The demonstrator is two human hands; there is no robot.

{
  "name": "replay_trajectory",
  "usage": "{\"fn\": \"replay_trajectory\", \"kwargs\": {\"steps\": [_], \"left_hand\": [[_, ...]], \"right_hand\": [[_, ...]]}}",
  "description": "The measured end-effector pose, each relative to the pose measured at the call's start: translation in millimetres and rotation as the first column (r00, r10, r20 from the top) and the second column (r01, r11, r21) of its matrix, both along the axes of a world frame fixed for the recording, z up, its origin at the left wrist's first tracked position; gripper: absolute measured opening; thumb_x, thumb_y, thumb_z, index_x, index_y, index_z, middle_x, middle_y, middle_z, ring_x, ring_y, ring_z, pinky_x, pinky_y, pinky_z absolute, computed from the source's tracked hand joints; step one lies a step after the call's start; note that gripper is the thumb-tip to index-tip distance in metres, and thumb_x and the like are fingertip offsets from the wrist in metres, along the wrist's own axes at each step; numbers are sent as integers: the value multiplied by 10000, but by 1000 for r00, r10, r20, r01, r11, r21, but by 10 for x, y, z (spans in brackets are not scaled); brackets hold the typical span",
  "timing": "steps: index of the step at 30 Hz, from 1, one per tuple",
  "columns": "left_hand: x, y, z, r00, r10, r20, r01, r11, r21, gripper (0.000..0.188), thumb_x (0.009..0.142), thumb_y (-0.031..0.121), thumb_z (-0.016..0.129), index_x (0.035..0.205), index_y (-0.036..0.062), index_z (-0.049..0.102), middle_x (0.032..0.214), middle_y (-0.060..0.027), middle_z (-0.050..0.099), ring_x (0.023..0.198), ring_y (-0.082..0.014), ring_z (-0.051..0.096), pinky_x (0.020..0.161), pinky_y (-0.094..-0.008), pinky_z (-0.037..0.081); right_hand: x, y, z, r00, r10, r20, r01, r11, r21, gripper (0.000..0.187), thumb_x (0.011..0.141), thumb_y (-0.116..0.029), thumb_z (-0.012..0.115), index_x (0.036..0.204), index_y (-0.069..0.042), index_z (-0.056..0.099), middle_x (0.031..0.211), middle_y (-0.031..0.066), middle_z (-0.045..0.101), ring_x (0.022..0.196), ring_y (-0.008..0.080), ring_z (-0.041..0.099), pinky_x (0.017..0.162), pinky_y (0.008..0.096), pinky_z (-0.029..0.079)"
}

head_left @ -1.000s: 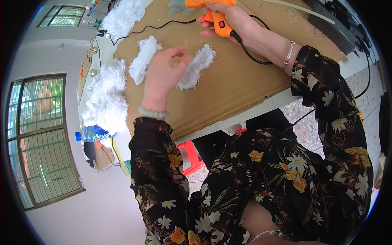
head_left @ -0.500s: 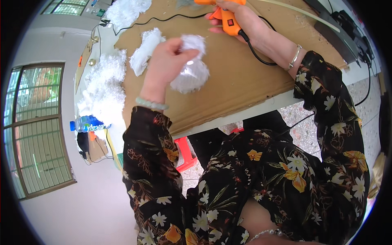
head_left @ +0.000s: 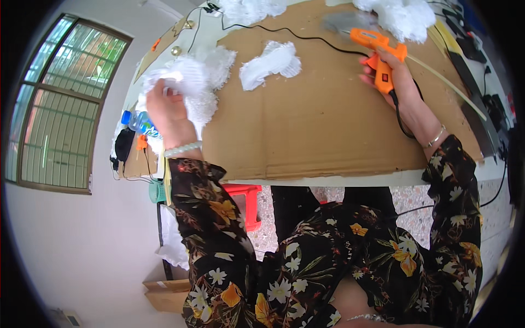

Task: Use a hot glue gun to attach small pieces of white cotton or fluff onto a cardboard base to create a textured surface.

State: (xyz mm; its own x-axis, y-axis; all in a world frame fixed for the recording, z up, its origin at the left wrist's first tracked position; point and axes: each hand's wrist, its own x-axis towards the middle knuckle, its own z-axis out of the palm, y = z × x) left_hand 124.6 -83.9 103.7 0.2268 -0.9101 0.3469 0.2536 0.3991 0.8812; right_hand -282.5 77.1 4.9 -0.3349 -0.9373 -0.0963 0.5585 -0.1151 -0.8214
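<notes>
In my right hand [head_left: 402, 82] is an orange hot glue gun [head_left: 384, 71], its grip wrapped by my fingers. A long pale glue stick [head_left: 448, 82] sticks out of its back, and a black cord runs from the handle. At the left my left hand [head_left: 168, 112] is closed on the edge of a white fluffy piece [head_left: 183, 76], which is blurred and has a shiny spot. This piece overlaps a heap of white fluffy pieces [head_left: 221, 65]. Another white fluffy piece [head_left: 269, 64] lies apart on the cardboard sheet [head_left: 306, 126].
A clear bottle with a blue cap [head_left: 141, 123] lies beside the heap at the table's left edge. More white fluff [head_left: 402, 19] is at the far right, near a dark long box [head_left: 481, 128]. A black cord [head_left: 295, 34] crosses the far side. A red stool [head_left: 251, 205] stands below.
My left hand has carried the white fluffy piece leftward from the middle of the cardboard to the heap. The view has shifted. The glue gun stays in my right hand.
</notes>
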Motion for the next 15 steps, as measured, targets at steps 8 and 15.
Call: {"fn": "replay_trajectory", "kwargs": {"steps": [8,15], "left_hand": [[186,-348,525,949,301,89,-283,943,-173,468,818,-28,638,1237,-30,429,946,-121,596,759,-198,616,638,-314,524],[110,-1406,326,814,290,504,-272,956,-112,502,789,63,698,1246,-56,530,885,-96,649,696,-158,623,653,-272,502]], "right_hand": [[-7,34,-26,999,40,-26,-39,999,15,224,970,-277,485,1004,-63,543,941,102,636,731,131,578,758,326,545],[34,106,87,999,16,-44,-13,997,80,229,969,-280,488,1020,-62,537,945,107,631,727,128,575,744,324,546]]}}
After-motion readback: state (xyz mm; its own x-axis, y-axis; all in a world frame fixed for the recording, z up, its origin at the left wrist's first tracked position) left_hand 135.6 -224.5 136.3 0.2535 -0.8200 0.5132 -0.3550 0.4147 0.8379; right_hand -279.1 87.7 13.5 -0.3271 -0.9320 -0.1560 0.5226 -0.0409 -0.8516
